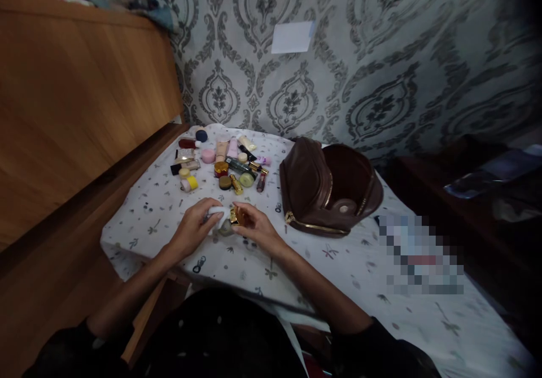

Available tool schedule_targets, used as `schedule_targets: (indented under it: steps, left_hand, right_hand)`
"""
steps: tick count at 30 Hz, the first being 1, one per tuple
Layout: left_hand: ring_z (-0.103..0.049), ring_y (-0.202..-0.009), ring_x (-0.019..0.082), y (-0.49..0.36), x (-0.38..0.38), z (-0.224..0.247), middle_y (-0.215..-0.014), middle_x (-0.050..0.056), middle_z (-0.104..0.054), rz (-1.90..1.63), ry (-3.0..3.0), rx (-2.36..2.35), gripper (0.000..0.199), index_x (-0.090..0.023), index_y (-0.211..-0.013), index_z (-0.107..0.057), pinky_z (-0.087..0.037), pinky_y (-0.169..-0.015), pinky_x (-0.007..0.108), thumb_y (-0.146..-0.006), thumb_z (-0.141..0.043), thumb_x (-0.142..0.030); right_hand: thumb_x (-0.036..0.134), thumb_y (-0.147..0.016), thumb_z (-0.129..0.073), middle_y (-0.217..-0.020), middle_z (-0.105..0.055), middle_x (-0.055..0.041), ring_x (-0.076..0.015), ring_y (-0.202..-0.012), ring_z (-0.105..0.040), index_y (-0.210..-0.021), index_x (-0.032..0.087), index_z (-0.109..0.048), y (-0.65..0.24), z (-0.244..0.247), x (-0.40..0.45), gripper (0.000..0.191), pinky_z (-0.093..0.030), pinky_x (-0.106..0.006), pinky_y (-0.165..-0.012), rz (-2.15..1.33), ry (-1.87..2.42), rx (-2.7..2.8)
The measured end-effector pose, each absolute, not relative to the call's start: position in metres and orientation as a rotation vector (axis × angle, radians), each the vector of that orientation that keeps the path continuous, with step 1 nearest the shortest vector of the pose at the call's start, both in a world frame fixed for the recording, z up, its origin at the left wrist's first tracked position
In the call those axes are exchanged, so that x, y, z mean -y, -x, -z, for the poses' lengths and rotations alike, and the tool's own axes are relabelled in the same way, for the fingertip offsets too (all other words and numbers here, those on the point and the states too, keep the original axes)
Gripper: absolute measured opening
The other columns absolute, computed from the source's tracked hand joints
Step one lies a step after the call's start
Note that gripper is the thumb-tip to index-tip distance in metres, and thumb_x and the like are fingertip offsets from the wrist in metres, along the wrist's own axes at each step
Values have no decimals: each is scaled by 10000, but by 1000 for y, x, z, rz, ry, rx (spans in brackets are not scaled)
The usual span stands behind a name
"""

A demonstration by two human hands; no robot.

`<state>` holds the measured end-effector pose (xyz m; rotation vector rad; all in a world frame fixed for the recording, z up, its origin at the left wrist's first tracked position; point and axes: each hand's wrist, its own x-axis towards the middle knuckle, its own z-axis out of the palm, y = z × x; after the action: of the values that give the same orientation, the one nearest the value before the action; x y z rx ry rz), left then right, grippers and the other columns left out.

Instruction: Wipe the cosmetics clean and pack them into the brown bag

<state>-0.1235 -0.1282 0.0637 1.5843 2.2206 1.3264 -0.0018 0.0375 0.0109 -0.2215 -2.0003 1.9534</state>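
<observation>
My left hand is closed round a white item, a wipe or cloth by its look. In my right hand is a small gold container, pinched between thumb and fingers. The two items meet between my hands, above the near part of the table. Just beyond them lie a gold tube, a dark round jar and a jar with a red and gold lid. A yellow and white roll-shaped item rests to their left.
An open brown leather bag stands right of the cosmetics on the patterned tablecloth. Farther right is a blurred-out flat item. A wooden cabinet borders the left side, and a patterned wall rises behind the table.
</observation>
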Motion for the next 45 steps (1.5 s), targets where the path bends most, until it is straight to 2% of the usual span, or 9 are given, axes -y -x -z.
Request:
schedule_targets:
  steps: [3, 6, 9, 13, 20, 26, 35, 45]
  left_hand:
    - [-615, -914, 192, 121, 127, -63, -954, 36, -657, -1288, -1648, -2242, 131, -203, -981, -612, -464, -814, 307, -947, -524, -294]
    - [-618, -947, 194, 117, 126, -65, -989, 44, -649, -1259, -1720, -2308, 150, -209, -1056, -611, -478, -829, 311, -954, -516, -265]
    - [-616, -914, 179, 113, 123, -65, -974, 34, -614, -1194, -1820, -2397, 211, -228, -1143, -606, -491, -812, 297, -969, -490, -255]
    - [-606, -844, 161, 111, 121, -59, -946, 25, -578, -1052, -1909, -2501, 225, -235, -1150, -613, -496, -754, 273, -980, -467, -253]
    - [-619, -882, 177, 119, 125, -53, -953, 36, -601, -1060, -1843, -2568, 201, -224, -1092, -626, -513, -782, 294, -975, -465, -251]
    - [-621, -871, 182, 122, 127, -54, -942, 38, -615, -1125, -1816, -2570, 191, -223, -1088, -624, -524, -775, 304, -968, -476, -241]
    - [-613, -842, 152, 97, 123, -47, -930, 31, -585, -1153, -1924, -2491, 201, -217, -1130, -613, -513, -737, 256, -970, -492, -224]
    - [-606, -864, 169, 113, 128, -48, -939, 29, -595, -1159, -1762, -2615, 178, -226, -1091, -604, -504, -778, 301, -971, -472, -209]
  right_hand:
    - [315, -648, -830, -1048, -609, -35, -201, -992, -598, -1126, 243, -632, -2, -13, -44, 522, -521, -331, -824, -1702, 161, 2134]
    - [350, -634, -842, -1041, -587, -42, -204, -972, -598, -1080, 238, -635, -1, -9, -42, 505, -546, -312, -744, -1613, 177, 2091]
    - [348, -652, -833, -1065, -578, -48, -203, -965, -600, -1096, 240, -619, 3, -2, -36, 505, -561, -330, -758, -1541, 206, 2045]
    - [288, -675, -815, -1091, -572, -57, -215, -984, -597, -1139, 240, -600, 2, 3, -33, 514, -564, -355, -789, -1462, 229, 2056]
    - [251, -732, -775, -1077, -563, -64, -225, -1018, -593, -1204, 265, -615, -9, -1, -39, 499, -570, -372, -826, -1430, 141, 2117]
    - [192, -753, -725, -1076, -528, -55, -211, -1023, -589, -1298, 305, -575, -12, -3, -38, 576, -586, -381, -840, -1418, 106, 2142]
    - [202, -722, -754, -1069, -557, -58, -199, -966, -595, -1218, 267, -602, -11, 0, -38, 523, -601, -354, -763, -1450, 183, 2107]
    - [221, -719, -761, -1084, -561, -63, -208, -953, -594, -1189, 260, -610, -10, -2, -38, 495, -596, -350, -743, -1450, 223, 2108]
